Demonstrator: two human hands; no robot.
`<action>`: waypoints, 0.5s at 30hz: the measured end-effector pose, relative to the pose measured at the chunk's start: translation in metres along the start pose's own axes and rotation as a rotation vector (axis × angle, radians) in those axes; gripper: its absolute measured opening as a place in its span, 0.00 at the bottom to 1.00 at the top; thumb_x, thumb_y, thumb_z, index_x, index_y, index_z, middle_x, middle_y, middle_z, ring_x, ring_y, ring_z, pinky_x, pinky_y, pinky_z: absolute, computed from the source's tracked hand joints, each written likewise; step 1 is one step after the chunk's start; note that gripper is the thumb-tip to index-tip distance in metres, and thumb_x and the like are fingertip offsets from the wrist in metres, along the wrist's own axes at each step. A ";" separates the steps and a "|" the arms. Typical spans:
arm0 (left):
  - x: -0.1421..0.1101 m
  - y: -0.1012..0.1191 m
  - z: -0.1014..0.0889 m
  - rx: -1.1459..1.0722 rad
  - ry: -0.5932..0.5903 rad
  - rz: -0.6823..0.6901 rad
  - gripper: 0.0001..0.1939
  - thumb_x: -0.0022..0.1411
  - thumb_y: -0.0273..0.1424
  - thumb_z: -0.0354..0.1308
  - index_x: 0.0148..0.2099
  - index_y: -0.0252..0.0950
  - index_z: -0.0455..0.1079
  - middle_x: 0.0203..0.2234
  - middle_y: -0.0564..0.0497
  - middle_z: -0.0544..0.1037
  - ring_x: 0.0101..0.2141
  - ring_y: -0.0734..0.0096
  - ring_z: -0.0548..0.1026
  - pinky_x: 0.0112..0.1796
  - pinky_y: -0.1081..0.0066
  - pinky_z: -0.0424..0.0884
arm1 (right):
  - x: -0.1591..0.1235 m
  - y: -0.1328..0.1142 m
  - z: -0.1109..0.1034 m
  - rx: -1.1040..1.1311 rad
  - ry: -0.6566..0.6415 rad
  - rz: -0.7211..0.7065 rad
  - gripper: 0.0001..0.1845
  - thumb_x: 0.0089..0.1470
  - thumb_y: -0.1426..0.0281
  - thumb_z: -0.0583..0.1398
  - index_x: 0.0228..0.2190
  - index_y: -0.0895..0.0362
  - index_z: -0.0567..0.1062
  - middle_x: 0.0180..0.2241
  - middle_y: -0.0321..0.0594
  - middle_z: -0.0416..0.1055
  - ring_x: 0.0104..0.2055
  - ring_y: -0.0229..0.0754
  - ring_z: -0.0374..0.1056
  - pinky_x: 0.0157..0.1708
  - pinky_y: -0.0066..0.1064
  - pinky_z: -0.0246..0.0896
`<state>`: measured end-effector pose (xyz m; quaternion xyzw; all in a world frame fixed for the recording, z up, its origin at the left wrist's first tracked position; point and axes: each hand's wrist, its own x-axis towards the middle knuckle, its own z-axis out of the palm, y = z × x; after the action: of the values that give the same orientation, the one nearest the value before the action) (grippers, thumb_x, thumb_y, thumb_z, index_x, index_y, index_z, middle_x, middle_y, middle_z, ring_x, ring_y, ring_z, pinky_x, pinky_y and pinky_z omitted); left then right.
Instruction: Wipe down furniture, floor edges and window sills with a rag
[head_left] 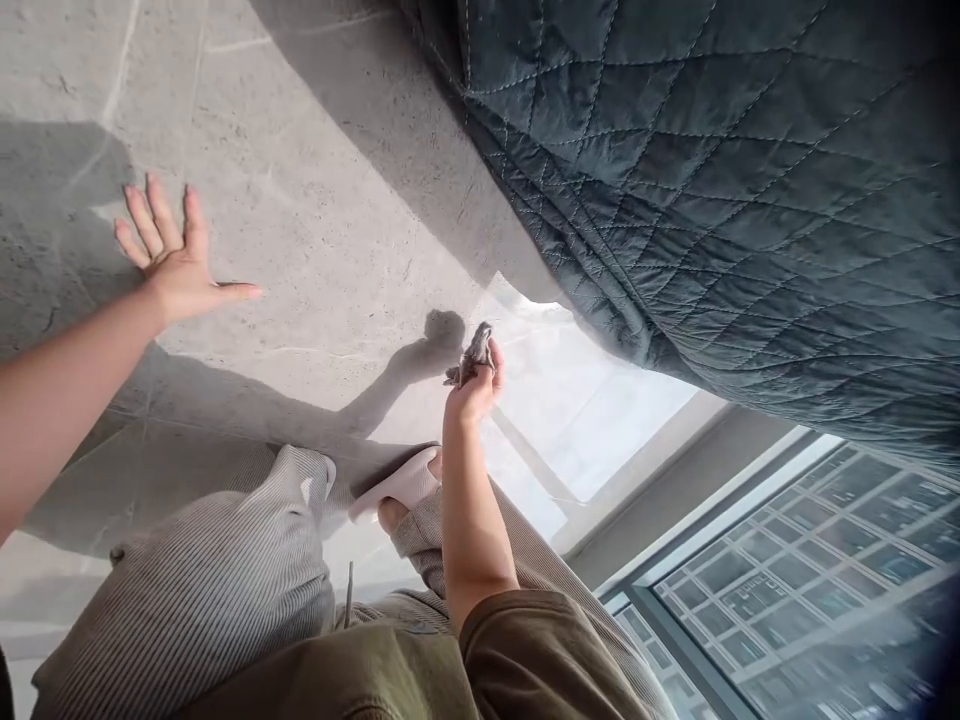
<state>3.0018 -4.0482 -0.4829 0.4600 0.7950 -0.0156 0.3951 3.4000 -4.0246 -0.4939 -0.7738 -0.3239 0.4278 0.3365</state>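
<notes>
My left hand [178, 268] lies with its fingers and thumb spread wide, palm side to the grey tiled floor [300, 200]. Closed around a small crumpled grey cloth [477, 350], my right hand [476, 395] is in front of my slippered foot. Bunched folds of the cloth stick out past the fingers on the left and top. Whether the cloth touches the floor I cannot tell.
A dark quilted bedspread [675, 200] hangs at the upper right. Below it, a window [810, 560] looks out on a building. My bent knee [225, 570] and pink slipper [405, 482] are close by. Sunlight and shadows cross the floor.
</notes>
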 end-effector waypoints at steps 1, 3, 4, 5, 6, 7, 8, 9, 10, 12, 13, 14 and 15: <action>0.001 -0.002 0.001 -0.017 0.017 0.008 0.82 0.32 0.77 0.46 0.72 0.23 0.27 0.68 0.23 0.21 0.64 0.23 0.19 0.54 0.33 0.22 | 0.004 0.007 -0.009 -0.036 0.088 -0.014 0.29 0.55 0.70 0.46 0.56 0.58 0.69 0.47 0.50 0.75 0.38 0.44 0.77 0.30 0.37 0.76; 0.002 -0.006 0.004 -0.050 0.056 0.020 0.81 0.32 0.77 0.47 0.73 0.24 0.29 0.68 0.24 0.22 0.64 0.24 0.19 0.54 0.34 0.22 | 0.006 0.022 -0.018 -0.182 0.109 -0.105 0.32 0.55 0.71 0.45 0.60 0.58 0.64 0.56 0.55 0.68 0.53 0.51 0.73 0.41 0.46 0.76; 0.002 -0.007 0.005 -0.058 0.061 0.021 0.81 0.32 0.77 0.48 0.73 0.25 0.29 0.69 0.24 0.23 0.64 0.25 0.19 0.54 0.34 0.22 | 0.004 0.030 -0.016 -0.272 0.086 -0.162 0.33 0.56 0.71 0.45 0.62 0.57 0.62 0.61 0.56 0.63 0.61 0.52 0.66 0.48 0.51 0.73; 0.002 -0.008 0.005 -0.058 0.044 0.019 0.81 0.32 0.77 0.49 0.73 0.26 0.28 0.68 0.24 0.22 0.64 0.25 0.18 0.54 0.35 0.22 | 0.001 0.036 -0.011 -0.356 0.068 -0.214 0.33 0.56 0.71 0.45 0.63 0.57 0.60 0.64 0.55 0.58 0.67 0.53 0.58 0.56 0.55 0.67; 0.002 -0.008 0.005 -0.057 0.032 0.014 0.82 0.31 0.77 0.49 0.73 0.27 0.27 0.68 0.24 0.22 0.64 0.25 0.18 0.54 0.35 0.23 | -0.003 0.040 -0.003 -0.426 0.062 -0.251 0.34 0.56 0.72 0.44 0.64 0.58 0.58 0.66 0.55 0.54 0.71 0.52 0.49 0.61 0.58 0.59; 0.002 -0.007 0.005 -0.052 0.026 0.009 0.82 0.30 0.77 0.49 0.73 0.27 0.27 0.68 0.24 0.21 0.64 0.25 0.18 0.53 0.35 0.23 | -0.008 0.043 0.008 -0.473 0.067 -0.270 0.35 0.56 0.73 0.44 0.65 0.58 0.57 0.67 0.55 0.51 0.73 0.51 0.42 0.65 0.59 0.51; 0.002 -0.006 0.005 -0.046 0.020 0.008 0.83 0.30 0.77 0.49 0.73 0.26 0.26 0.68 0.23 0.21 0.64 0.25 0.17 0.53 0.35 0.24 | -0.013 0.044 0.020 -0.496 0.072 -0.273 0.36 0.56 0.74 0.43 0.66 0.59 0.56 0.68 0.55 0.49 0.73 0.50 0.38 0.67 0.60 0.45; 0.001 -0.005 0.004 -0.042 0.029 0.008 0.82 0.31 0.77 0.48 0.72 0.25 0.25 0.68 0.22 0.21 0.64 0.26 0.17 0.53 0.35 0.25 | -0.018 0.042 0.034 -0.504 0.051 -0.267 0.36 0.56 0.74 0.43 0.66 0.60 0.55 0.68 0.55 0.49 0.74 0.50 0.36 0.68 0.61 0.41; 0.000 -0.003 0.003 -0.037 0.035 0.011 0.81 0.33 0.77 0.46 0.72 0.24 0.25 0.67 0.21 0.21 0.64 0.26 0.17 0.52 0.36 0.25 | -0.024 0.039 0.048 -0.503 -0.001 -0.259 0.36 0.56 0.74 0.43 0.66 0.60 0.55 0.68 0.55 0.49 0.74 0.50 0.34 0.68 0.61 0.38; -0.001 0.003 -0.001 -0.016 0.003 -0.003 0.80 0.35 0.77 0.45 0.72 0.24 0.23 0.67 0.21 0.19 0.64 0.25 0.17 0.54 0.36 0.24 | -0.037 0.029 0.075 -0.491 -0.143 -0.244 0.34 0.58 0.72 0.44 0.66 0.60 0.55 0.68 0.55 0.49 0.74 0.52 0.33 0.68 0.62 0.37; -0.002 0.005 -0.003 0.000 -0.040 -0.018 0.79 0.36 0.76 0.46 0.72 0.24 0.22 0.67 0.23 0.18 0.64 0.25 0.17 0.55 0.36 0.22 | -0.043 0.024 0.087 -0.480 -0.207 -0.237 0.34 0.59 0.71 0.45 0.66 0.60 0.55 0.68 0.55 0.48 0.74 0.54 0.32 0.68 0.63 0.37; -0.002 0.007 -0.006 0.016 -0.083 -0.033 0.79 0.37 0.75 0.48 0.72 0.25 0.21 0.67 0.24 0.16 0.64 0.24 0.17 0.55 0.35 0.20 | -0.049 0.018 0.096 -0.467 -0.262 -0.229 0.33 0.60 0.69 0.46 0.66 0.61 0.55 0.69 0.56 0.47 0.74 0.56 0.32 0.67 0.64 0.38; -0.003 0.009 -0.008 0.031 -0.115 -0.043 0.78 0.39 0.74 0.50 0.72 0.26 0.19 0.67 0.26 0.15 0.64 0.25 0.17 0.56 0.35 0.19 | -0.055 0.013 0.104 -0.453 -0.306 -0.220 0.34 0.61 0.66 0.48 0.67 0.62 0.54 0.69 0.57 0.46 0.74 0.58 0.32 0.66 0.65 0.40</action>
<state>3.0048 -4.0417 -0.4726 0.4472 0.7803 -0.0626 0.4326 3.2878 -4.0496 -0.5228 -0.7159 -0.5403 0.4173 0.1468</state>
